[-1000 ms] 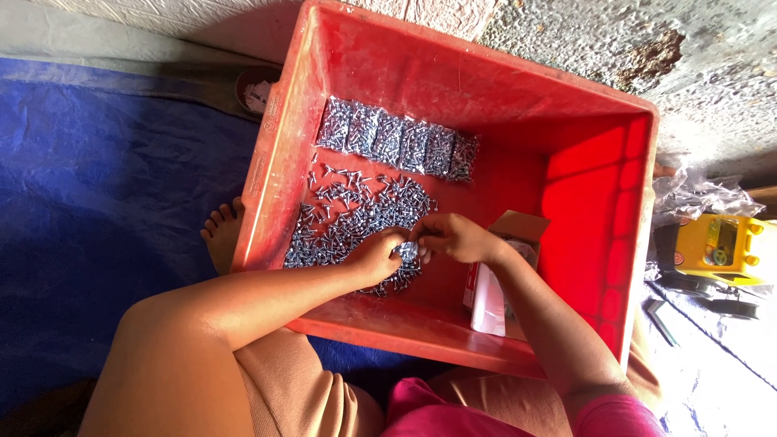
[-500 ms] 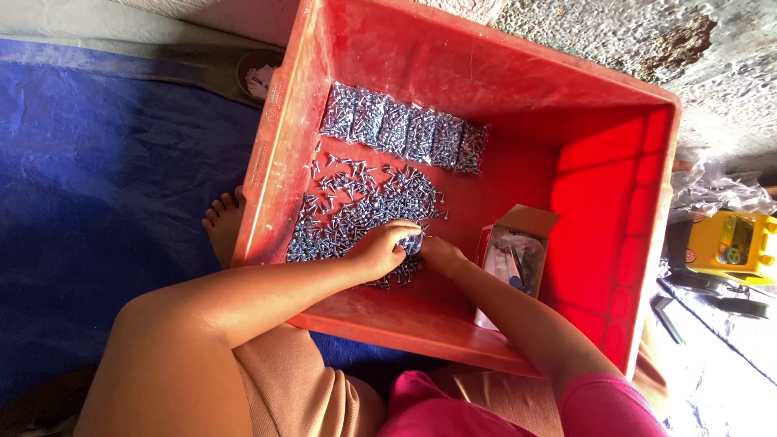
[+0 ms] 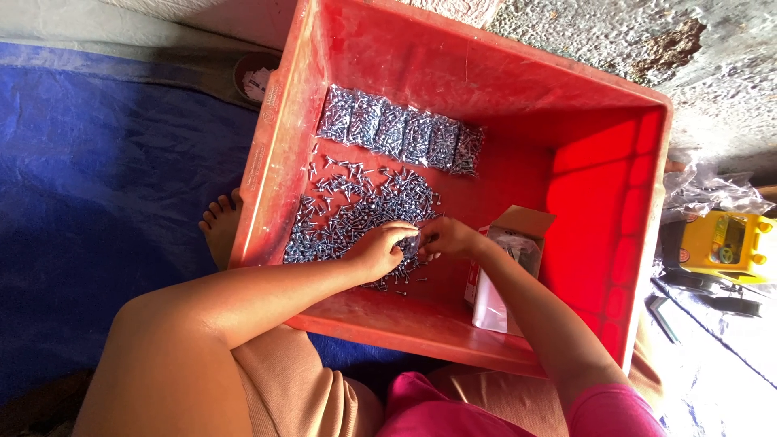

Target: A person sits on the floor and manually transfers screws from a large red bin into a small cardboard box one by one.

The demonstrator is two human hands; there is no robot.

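Note:
A big red plastic crate (image 3: 615, 267) sits in front of me. Inside, a loose pile of small silver screws (image 3: 356, 212) covers the left part of its floor. A row of several small clear bags filled with screws (image 3: 398, 131) lies along the far side. My left hand (image 3: 379, 249) and my right hand (image 3: 445, 238) meet over the near edge of the pile, fingertips together on a small clear bag (image 3: 413, 244). An open cardboard box with empty clear bags (image 3: 506, 263) stands to the right of my right hand.
A blue tarp (image 3: 105, 202) covers the ground on the left, where my bare foot (image 3: 220, 228) rests beside the crate. A yellow tool (image 3: 724, 243) and crumpled plastic (image 3: 712, 190) lie to the right. A rough concrete wall (image 3: 664, 57) stands behind the crate.
My right hand has drawn in toward my left hand, and both now pinch together over the screw pile. The camera has shifted slightly; the crate's contents have not moved.

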